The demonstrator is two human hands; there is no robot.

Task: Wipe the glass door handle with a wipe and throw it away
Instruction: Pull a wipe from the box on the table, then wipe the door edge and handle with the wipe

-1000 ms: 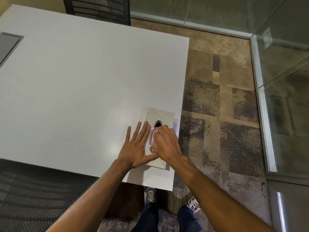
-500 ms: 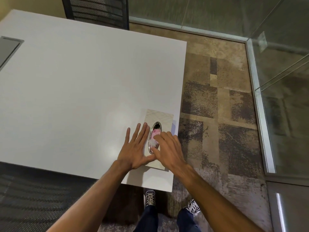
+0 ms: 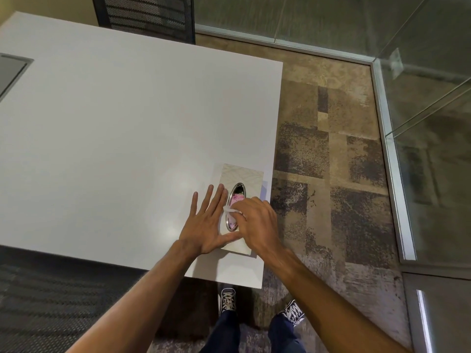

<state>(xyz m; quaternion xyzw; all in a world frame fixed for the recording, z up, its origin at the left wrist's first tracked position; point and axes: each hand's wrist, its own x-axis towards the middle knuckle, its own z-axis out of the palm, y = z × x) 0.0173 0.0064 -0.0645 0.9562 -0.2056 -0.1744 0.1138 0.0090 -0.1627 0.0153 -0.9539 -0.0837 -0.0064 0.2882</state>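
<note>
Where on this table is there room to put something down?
Most of the table is bare: the whole stretch from the grey inset at the left edge to the wipe box. The near right corner is crowded, with the left hand flat beside the box and the right hand pulling a wipe.

white table (image 3: 114, 138), matte, with soft ceiling-light glare near the hands; grey inset panel (image 3: 11, 71) at its far left edge. black mesh chair (image 3: 147, 16) pushed in at the table's far side, well beyond the hands. patchwork carpet (image 3: 331, 159) in tan, brown and grey blocks to the right of the hands. glass partition (image 3: 433, 123) in a metal floor channel (image 3: 390, 159) further right, reflecting the carpet. dark ribbed flooring (image 3: 51, 301) below left of the hands.
</note>
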